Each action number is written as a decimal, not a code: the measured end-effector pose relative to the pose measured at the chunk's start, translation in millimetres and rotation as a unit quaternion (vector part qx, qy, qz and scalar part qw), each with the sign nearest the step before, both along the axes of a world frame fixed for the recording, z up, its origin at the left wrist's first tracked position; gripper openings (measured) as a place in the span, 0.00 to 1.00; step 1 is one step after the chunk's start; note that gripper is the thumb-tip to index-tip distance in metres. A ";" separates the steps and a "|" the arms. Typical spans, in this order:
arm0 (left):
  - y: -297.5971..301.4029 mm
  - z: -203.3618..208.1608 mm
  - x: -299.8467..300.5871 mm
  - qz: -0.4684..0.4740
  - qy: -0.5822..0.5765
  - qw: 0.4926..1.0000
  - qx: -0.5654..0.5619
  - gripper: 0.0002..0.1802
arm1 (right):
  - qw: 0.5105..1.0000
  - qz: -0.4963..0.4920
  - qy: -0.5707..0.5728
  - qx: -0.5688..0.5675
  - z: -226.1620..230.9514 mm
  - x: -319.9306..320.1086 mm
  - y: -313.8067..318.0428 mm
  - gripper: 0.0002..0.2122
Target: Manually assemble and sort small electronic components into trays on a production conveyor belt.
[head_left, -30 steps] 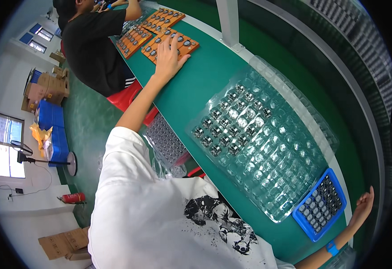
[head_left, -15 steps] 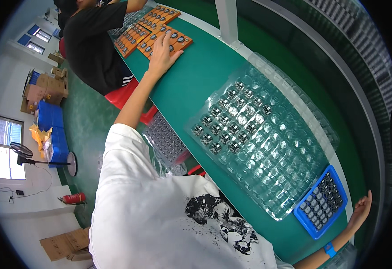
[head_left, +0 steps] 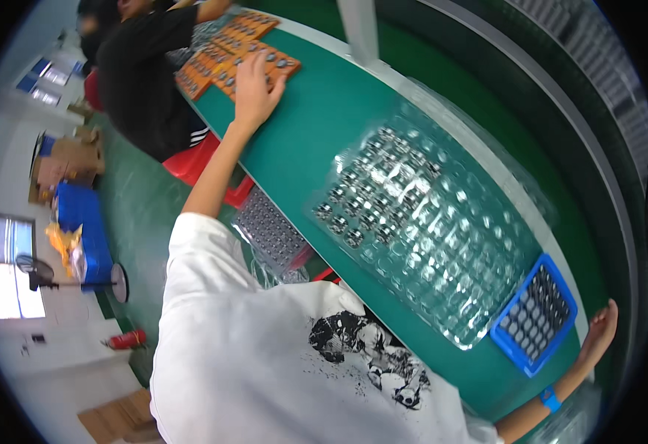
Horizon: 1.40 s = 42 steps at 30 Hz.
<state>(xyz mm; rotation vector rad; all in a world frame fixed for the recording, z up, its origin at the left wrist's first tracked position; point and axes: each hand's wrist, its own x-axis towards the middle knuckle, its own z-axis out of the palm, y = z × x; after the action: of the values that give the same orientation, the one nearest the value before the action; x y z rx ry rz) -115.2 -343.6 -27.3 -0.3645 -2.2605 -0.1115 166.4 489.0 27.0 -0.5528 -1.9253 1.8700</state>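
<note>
My left hand [head_left: 256,95] reaches far forward with its fingers stretched out and a little apart. Its fingertips lie over the near edge of an orange tray [head_left: 292,68] that carries small round metallic parts; whether they press on it, I cannot tell. My right hand [head_left: 601,334], blurred, is out past the table's right edge, fingers extended and no object visible in it. Nearest to it is a blue basket [head_left: 499,334] filled with rows of small metallic parts. Between my hands lies a clear plastic blister tray [head_left: 450,281], its far-left pockets filled with shiny parts.
The green table [head_left: 316,111] runs diagonally, with a white post [head_left: 359,33] at its far edge. A person in black [head_left: 142,81] sits at the far left near more orange trays. Below the table's near edge is a grey tray of parts [head_left: 271,229] by red stools.
The whole view has shifted and tilted slightly, and is blurrier. Both hands keep about the same places relative to the orange tray and the blue basket.
</note>
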 end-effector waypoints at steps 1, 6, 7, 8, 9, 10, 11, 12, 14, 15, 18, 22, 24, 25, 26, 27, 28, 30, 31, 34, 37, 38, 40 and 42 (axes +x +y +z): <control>14.3 3.4 4.2 -0.022 -0.009 1.000 0.008 0.35 | 0.999 -0.039 -0.015 -0.017 4.2 -3.5 -11.6 0.12; 83.8 5.0 57.6 -0.198 -0.237 0.887 0.343 0.22 | 0.965 0.148 -0.098 0.191 2.3 -17.3 -183.9 0.10; 90.1 2.7 50.1 -0.209 -0.238 0.882 0.348 0.22 | 0.934 0.246 -0.142 0.219 19.3 -29.1 -227.0 0.05; 93.7 3.2 47.7 -0.226 -0.269 0.866 0.354 0.21 | 0.925 0.260 -0.086 0.264 25.4 -35.4 -266.5 0.06; 97.0 3.8 48.0 -0.241 -0.302 0.848 0.362 0.20 | 0.900 0.280 -0.114 0.316 33.3 -42.2 -288.4 0.08; 100.0 8.0 44.9 -0.248 -0.321 0.849 0.340 0.17 | 0.900 0.279 -0.094 0.323 28.3 -48.7 -304.1 0.08; 108.9 13.9 42.0 -0.253 -0.322 0.845 0.343 0.17 | 0.898 0.279 -0.084 0.329 27.9 -51.4 -320.0 0.08; 118.5 21.4 41.6 -0.296 -0.313 0.866 0.252 0.16 | 0.890 0.293 -0.056 0.344 23.5 -54.9 -333.4 0.08; 134.2 25.9 41.9 -0.335 -0.285 0.893 0.099 0.13 | 0.868 0.316 -0.016 0.383 17.5 -65.7 -357.5 0.08; 134.8 26.7 39.1 -0.335 -0.287 0.893 0.095 0.13 | 0.862 0.326 -0.005 0.389 14.1 -76.5 -370.2 0.08; 132.9 26.3 37.4 -0.328 -0.296 0.894 0.067 0.11 | 0.837 0.288 0.087 0.457 -4.2 -119.9 -411.1 0.09; 135.4 29.4 44.9 -0.303 -0.310 0.901 0.035 0.11 | 0.791 0.276 0.074 0.541 -24.3 -168.1 -444.9 0.10; 138.0 32.0 43.7 -0.291 -0.303 0.907 0.007 0.09 | 0.736 0.298 -0.026 0.608 -20.4 -180.3 -455.8 0.07; 139.4 33.2 43.5 -0.281 -0.297 0.913 -0.019 0.08 | 0.735 0.302 -0.021 0.606 -18.9 -183.2 -457.2 0.07; 141.5 33.1 43.5 -0.293 -0.265 0.918 -0.023 0.06 | 0.747 0.307 -0.022 0.589 -17.9 -185.1 -455.6 0.06; 140.9 34.3 42.1 -0.290 -0.265 0.919 -0.023 0.06 | 0.759 0.311 -0.024 0.572 -17.0 -187.2 -453.1 0.06; 139.6 35.9 40.6 -0.302 -0.238 0.923 -0.007 0.06 | 0.756 0.299 -0.019 0.582 -16.6 -190.0 -452.6 0.05; 139.9 42.9 44.1 -0.318 -0.172 0.931 0.043 0.06 | 0.767 0.296 -0.007 0.569 -14.5 -188.8 -451.2 0.05; 141.8 45.0 43.8 -0.315 -0.173 0.932 0.043 0.06 | 0.778 0.291 0.002 0.557 -11.7 -189.3 -451.2 0.05; 153.5 42.3 42.8 -0.370 -0.143 0.917 0.044 0.06 | 0.766 0.253 0.048 0.588 -2.7 -194.7 -458.3 0.05; 169.0 32.9 44.2 -0.387 -0.180 0.904 0.001 0.06 | 0.713 0.276 0.053 0.642 -11.2 -190.8 -472.1 0.04; 166.8 35.6 47.1 -0.381 -0.181 0.906 -0.014 0.06 | 0.712 0.304 0.065 0.629 -11.6 -190.1 -478.7 0.03; 161.1 44.7 49.7 -0.371 -0.205 0.905 -0.029 0.06 | 0.700 0.355 0.057 0.617 -1.0 -189.1 -488.3 0.04; 163.0 44.4 52.9 -0.370 -0.235 0.898 -0.044 0.08 | 0.713 0.354 0.084 0.599 -8.8 -191.6 -487.1 0.04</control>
<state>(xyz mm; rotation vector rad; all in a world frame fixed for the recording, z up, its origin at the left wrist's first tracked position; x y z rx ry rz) -62.2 -180.6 17.1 -1.3602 -2.4664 -0.5409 -25.1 1.8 18.2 0.8323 -2.8229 0.4541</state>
